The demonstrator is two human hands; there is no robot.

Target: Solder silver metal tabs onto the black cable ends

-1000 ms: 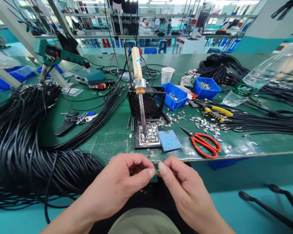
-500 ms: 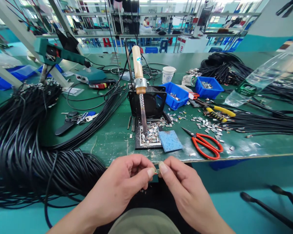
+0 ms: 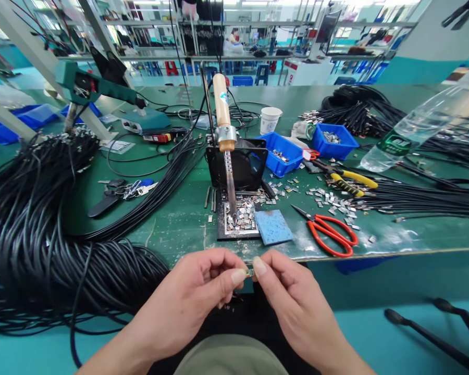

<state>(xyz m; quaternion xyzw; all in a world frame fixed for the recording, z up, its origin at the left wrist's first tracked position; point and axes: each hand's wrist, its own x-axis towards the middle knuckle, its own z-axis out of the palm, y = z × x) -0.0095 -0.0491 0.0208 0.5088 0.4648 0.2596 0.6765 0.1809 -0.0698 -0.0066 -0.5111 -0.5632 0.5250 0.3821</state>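
Observation:
My left hand (image 3: 207, 291) and my right hand (image 3: 291, 291) meet just off the front edge of the bench. Between their thumbs and forefingers they pinch a tiny connector (image 3: 250, 272), with a glint of metal and a bit of red; the fingertips cover most of it. Just beyond stands a soldering iron (image 3: 229, 182) with a wooden handle, tip down over a tray (image 3: 221, 234) of small metal connectors (image 3: 242, 214). A blue sponge (image 3: 274, 227) lies at the tray's right, and red-handled scissors (image 3: 332, 234) rest to the right of that.
Bundled black cables (image 3: 31, 224) hang over the bench's left side; more cables (image 3: 426, 195) lie at right. Blue bins (image 3: 283, 166) hold small metal parts. Yellow-handled pliers (image 3: 352, 179), a paper cup (image 3: 270, 120), a plastic bottle (image 3: 414, 125) and keys (image 3: 131, 190) are on the green bench (image 3: 180, 224).
Both hands stay nearly in place, still pinching the connector. The left fingertips shift slightly, and a little more of the piece shows between the thumbs.

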